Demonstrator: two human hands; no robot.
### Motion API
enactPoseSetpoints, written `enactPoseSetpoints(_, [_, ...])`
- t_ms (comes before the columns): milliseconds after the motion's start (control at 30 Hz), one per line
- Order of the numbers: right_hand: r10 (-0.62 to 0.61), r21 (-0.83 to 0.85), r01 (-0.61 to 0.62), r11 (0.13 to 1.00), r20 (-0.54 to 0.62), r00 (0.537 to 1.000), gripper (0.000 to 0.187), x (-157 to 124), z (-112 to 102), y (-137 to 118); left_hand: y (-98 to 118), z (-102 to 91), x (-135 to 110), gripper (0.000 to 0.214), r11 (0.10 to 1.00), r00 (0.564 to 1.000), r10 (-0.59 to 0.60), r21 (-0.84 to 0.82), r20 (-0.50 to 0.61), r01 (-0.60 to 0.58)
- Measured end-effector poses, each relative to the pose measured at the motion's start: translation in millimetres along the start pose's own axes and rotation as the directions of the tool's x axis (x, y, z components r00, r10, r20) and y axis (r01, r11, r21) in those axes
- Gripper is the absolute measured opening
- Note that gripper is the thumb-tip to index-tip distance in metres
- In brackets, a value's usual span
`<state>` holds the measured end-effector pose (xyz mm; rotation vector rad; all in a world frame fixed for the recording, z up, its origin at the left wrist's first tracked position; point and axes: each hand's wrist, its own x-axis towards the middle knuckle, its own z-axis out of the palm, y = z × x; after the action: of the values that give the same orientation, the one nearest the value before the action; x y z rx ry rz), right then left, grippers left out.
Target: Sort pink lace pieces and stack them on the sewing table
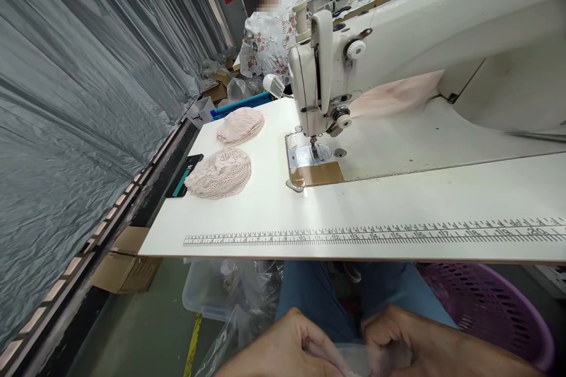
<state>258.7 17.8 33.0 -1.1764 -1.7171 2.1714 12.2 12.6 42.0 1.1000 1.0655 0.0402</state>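
Observation:
At the bottom edge, above the lap, my left hand [298, 347] and my right hand [391, 336] are close together with fingers curled. Between them shows a piece of translucent plastic [354, 354], gripped from both sides; its lower part is cut off by the frame. The sewing machine [309, 82] stands beyond, its presser foot [314, 147] over the needle plate with no cloth under it. Left of it on the table lie a stack of pale pink eyelet fabric pieces [221, 174] and a stack of pale pink fabric pieces [241, 125].
A dark phone-like object [183, 175] lies partly under the nearer stack. Pink cloth [398, 94] rests behind the machine arm. A purple basket [499, 312] is at lower right, a cardboard box [128, 268] at lower left. Another person [269, 35] sits ahead.

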Motion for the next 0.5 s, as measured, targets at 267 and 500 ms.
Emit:
enactPoseSetpoints(267, [-0.029, 0.029, 0.031, 0.999, -0.039, 0.999, 0.011, 4.8, 8.8, 5.7, -4.9, -0.4, 0.4, 0.062, 1.000, 1.000, -0.013, 0.010, -0.016, 0.014])
enactPoseSetpoints(500, [-0.098, 0.058, 0.095, 0.994, 0.052, 0.994, 0.020, 7.3, 3.6, 14.9, 11.0, 2.7, -0.1, 0.050, 1.000, 0.998, 0.017, 0.019, 0.060, -0.018])
